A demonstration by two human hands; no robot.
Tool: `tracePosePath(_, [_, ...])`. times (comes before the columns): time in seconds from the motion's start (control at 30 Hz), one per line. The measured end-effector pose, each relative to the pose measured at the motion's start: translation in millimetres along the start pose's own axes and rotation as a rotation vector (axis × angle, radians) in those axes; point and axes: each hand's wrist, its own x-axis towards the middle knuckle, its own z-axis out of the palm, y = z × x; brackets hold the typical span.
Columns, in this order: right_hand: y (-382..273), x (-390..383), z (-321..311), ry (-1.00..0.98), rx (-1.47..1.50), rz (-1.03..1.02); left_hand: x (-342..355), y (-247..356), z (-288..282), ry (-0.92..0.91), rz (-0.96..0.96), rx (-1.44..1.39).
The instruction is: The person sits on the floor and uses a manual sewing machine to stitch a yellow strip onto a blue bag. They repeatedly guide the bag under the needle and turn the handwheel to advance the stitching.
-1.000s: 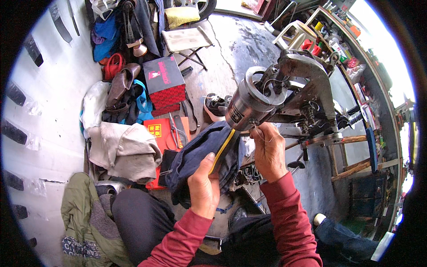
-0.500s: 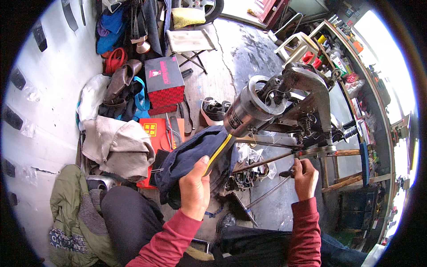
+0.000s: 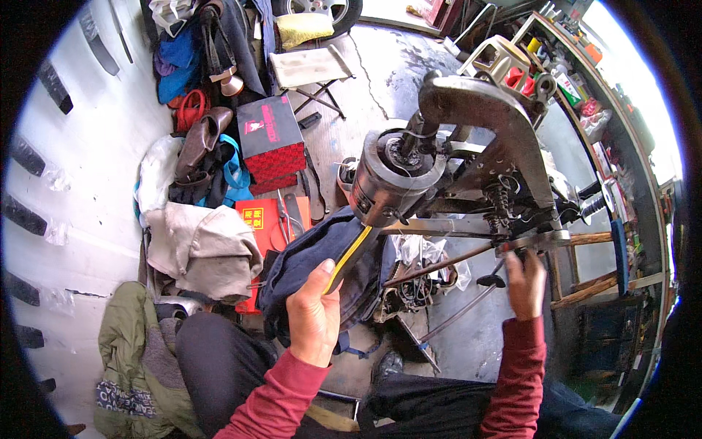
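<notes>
A navy fabric bag point(image 3: 292, 267) with a yellow-edged zip strip point(image 3: 352, 252) lies over the narrow arm of a dark metal shoe-patching sewing machine point(image 3: 468, 95). My left hand point(image 3: 314, 314) pinches the strip's near end, thumb on top, just in front of the machine's round steel head point(image 3: 395, 179). My right hand point(image 3: 525, 285) is raised at the machine's hand wheel point(image 3: 541, 240), its fingers curled at the near edge and slightly blurred; the exact grip is partly hidden. Left of that hand, a black knob point(image 3: 490, 280) tops a thin metal rod.
To the left are a beige cloth point(image 3: 205, 249), a red bag point(image 3: 256, 219) with scissors point(image 3: 284, 219) on it, and a black-and-red box point(image 3: 270, 139). A folding stool point(image 3: 311, 66) stands behind. Cluttered shelves point(image 3: 585, 80) line the right side.
My right hand has moved right and up to the hand wheel, away from the black knob. My left hand keeps its pinch on the zip strip. The whole view has shifted slightly.
</notes>
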Motion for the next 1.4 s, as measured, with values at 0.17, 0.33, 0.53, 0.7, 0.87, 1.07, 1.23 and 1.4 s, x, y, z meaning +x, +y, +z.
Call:
tracePosePath(0.17, [13,32,-65,0.249,-0.345,-0.031,2,1,2,0.003,0.016,0.013])
tracePosePath(0.33, [114,39,-65,0.324,-0.299,-0.016,-1,2,4,0.002,0.002,0.04])
tracePosePath(0.53, [116,14,14,-0.06,0.672,0.551,-1,15,11,-0.073,-0.033,0.117])
tracePosePath(0.7, [10,-7,12,-0.169,0.331,0.224,-2,12,10,-0.084,-0.029,0.119])
tracePosePath(0.87, [19,34,-57,0.301,-0.14,-0.026,3,9,5,-0.119,-0.025,0.094])
tracePosePath(1.07, [120,31,-23,0.268,-0.097,0.158,3,6,6,-0.109,-0.019,0.102])
tracePosePath(1.23, [52,-8,24,-0.302,0.326,0.391,3,6,6,-0.113,-0.014,0.094])
tracePosePath(1.4, [10,19,-51,0.152,0.114,-0.06,4,6,10,-0.129,0.013,0.096])
